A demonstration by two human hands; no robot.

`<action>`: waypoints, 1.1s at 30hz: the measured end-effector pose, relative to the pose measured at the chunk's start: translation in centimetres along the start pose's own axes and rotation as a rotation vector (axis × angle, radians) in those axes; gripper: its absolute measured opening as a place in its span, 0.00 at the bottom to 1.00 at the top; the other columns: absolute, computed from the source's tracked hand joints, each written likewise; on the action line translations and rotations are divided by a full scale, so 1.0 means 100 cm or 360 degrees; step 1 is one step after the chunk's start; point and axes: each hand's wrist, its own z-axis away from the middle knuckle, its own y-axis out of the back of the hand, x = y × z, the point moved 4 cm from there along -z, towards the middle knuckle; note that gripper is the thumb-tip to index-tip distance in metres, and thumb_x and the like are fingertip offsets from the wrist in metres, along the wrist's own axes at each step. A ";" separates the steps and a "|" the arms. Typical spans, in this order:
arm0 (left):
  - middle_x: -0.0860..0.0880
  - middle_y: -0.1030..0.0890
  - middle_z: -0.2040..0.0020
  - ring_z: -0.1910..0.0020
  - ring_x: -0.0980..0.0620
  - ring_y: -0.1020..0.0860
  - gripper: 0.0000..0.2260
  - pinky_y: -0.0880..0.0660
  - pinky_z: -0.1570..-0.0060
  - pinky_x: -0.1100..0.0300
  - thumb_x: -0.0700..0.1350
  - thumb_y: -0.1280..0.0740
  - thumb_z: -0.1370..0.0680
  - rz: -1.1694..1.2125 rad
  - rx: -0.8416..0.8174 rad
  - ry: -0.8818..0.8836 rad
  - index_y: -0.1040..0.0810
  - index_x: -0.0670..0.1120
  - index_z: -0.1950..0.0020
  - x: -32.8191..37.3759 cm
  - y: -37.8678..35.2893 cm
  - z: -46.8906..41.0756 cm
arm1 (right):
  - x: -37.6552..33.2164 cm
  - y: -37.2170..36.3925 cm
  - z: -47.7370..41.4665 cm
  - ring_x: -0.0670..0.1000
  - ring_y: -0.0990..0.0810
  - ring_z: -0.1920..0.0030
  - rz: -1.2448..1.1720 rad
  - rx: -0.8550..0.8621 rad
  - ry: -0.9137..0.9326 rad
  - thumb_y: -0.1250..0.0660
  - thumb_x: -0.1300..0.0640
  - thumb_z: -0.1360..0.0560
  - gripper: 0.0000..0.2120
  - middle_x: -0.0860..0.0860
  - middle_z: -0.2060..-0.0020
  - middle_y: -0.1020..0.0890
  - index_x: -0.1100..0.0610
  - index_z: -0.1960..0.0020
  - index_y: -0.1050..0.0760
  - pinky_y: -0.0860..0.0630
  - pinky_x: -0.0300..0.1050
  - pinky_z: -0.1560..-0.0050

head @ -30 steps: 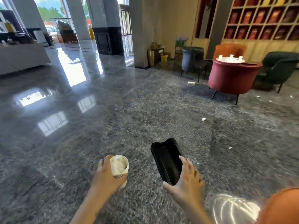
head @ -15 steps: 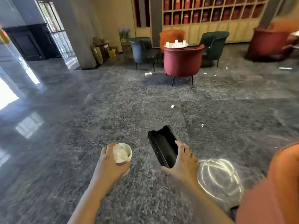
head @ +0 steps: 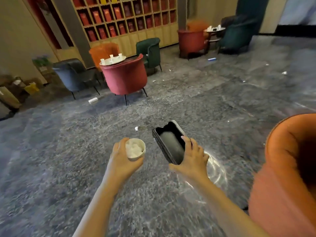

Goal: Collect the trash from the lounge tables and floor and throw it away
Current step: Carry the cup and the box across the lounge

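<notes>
Cup (head: 135,149) white paper, stuffed with crumpled tissue, gripped by left hand (head: 121,161); right hand (head: 193,159) grips black tray (head: 169,142).

Light's soft and even, with just a dim shadow under the pink chair (head: 126,77). Glossy floor (head: 171,106) throws 1 bright glare ring beside the right hand (head: 191,159). Everything's motion-smeared, worst on the far shelf wall (head: 123,19). Wide-angle bends the edges; the orange chair (head: 282,177) is mush.
</notes>
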 end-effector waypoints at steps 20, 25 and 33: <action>0.45 0.27 0.45 0.44 0.47 0.29 0.30 0.37 0.51 0.63 0.41 0.24 0.35 0.0317 -0.1668 -0.1706 0.31 0.43 0.36 0.113 -0.199 0.041 | 0.076 -0.005 0.268 0.59 0.39 0.34 0.0184 0.1120 -0.2126 0.27 0.40 0.39 0.47 0.53 0.29 0.42 0.49 0.28 0.47 0.38 0.56 0.41; 0.43 0.27 0.44 0.48 0.47 0.28 0.31 0.38 0.56 0.66 0.41 0.23 0.36 0.0287 -0.1978 -0.1879 0.31 0.43 0.36 0.106 -0.218 0.133 | 0.056 -0.040 0.380 0.59 0.38 0.34 0.0070 0.1243 -0.2647 0.25 0.43 0.40 0.47 0.55 0.30 0.39 0.50 0.28 0.46 0.38 0.56 0.40; 0.45 0.27 0.47 0.49 0.46 0.28 0.33 0.38 0.56 0.66 0.38 0.21 0.39 0.0201 -0.2263 -0.2114 0.31 0.40 0.38 0.083 -0.299 0.264 | 0.105 -0.103 0.483 0.59 0.38 0.33 -0.0057 0.1301 -0.3133 0.27 0.41 0.38 0.46 0.54 0.29 0.40 0.48 0.28 0.47 0.40 0.57 0.37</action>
